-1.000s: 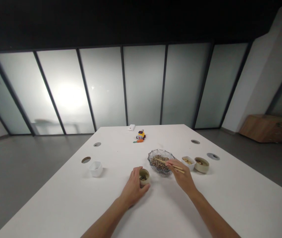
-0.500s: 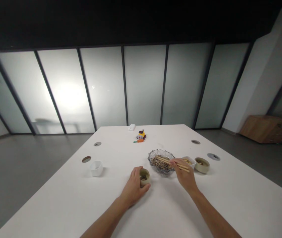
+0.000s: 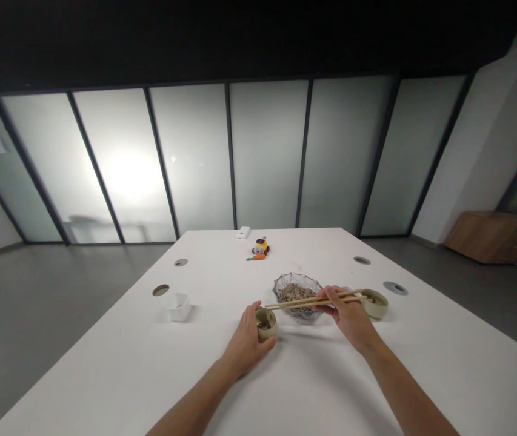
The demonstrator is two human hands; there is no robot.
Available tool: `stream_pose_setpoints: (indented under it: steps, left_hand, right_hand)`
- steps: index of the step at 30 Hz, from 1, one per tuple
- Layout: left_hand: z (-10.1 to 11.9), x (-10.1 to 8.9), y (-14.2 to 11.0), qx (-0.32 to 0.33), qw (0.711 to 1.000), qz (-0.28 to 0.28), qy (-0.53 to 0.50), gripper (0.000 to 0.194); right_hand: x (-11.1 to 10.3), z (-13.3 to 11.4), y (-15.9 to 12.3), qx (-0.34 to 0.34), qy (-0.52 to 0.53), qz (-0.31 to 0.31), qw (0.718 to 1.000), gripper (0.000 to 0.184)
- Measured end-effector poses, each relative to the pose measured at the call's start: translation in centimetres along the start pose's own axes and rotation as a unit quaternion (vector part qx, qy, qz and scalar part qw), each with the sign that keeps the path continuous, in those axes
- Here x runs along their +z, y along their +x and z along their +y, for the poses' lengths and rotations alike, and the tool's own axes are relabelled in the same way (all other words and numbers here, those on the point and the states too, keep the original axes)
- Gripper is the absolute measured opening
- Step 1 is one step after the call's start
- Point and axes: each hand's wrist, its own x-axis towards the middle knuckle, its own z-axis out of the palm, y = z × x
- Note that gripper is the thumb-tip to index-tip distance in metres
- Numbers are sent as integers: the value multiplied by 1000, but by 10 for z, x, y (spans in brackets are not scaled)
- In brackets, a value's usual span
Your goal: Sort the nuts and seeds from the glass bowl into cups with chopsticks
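Note:
My left hand (image 3: 248,339) is wrapped round a small beige cup (image 3: 271,333), which stands on the table with some dark bits inside. In my right hand (image 3: 346,318) is a pair of wooden chopsticks (image 3: 292,304), their tips over the rim of that cup. Whether the tips pinch a seed is too small to tell. Under the chopsticks stands a clear glass bowl (image 3: 298,280) filled with what look like sunflower seeds (image 3: 295,292). A second beige cup (image 3: 376,308) is just right of my right hand, which mostly hides a white tub beside it.
On the white table (image 3: 213,375), a white plastic tub (image 3: 179,307) stands at the left. Farther back are a yellow toy car (image 3: 260,246), a toy carrot (image 3: 257,258) and a white object (image 3: 243,232). Round cable holes (image 3: 160,290) lie near both side edges.
The chopstick tips have moved left and toward me, from the seeds in the glass bowl to over the beige cup. My left hand keeps its hold on the cup.

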Motion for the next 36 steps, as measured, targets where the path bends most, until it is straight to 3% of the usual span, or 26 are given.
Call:
stream_pose_setpoints:
  steps: [5, 8, 12, 17, 36]
  left_hand:
    - [1, -1, 0, -1, 1000, -1, 1, 76]
    - [2, -2, 0, 2, 1000, -3, 3, 76]
    - [1, -1, 0, 6, 1000, 0, 4, 76]
    - [0, -1, 0, 6, 1000, -2, 4, 77]
    - [2, -2, 0, 11, 1000, 2, 6, 73]
  right_hand:
    - [-5, 1, 3, -18, -46, 61, 997, 57]
    - [-9, 3, 3, -51, -174, 107, 978, 55]
    - [-5, 2, -2, -119, -301, 70, 944, 58]
    - [3, 2, -7, -153, -307, 23, 939, 59]
    - [0, 6, -8, -160, -298, 4, 941, 51]
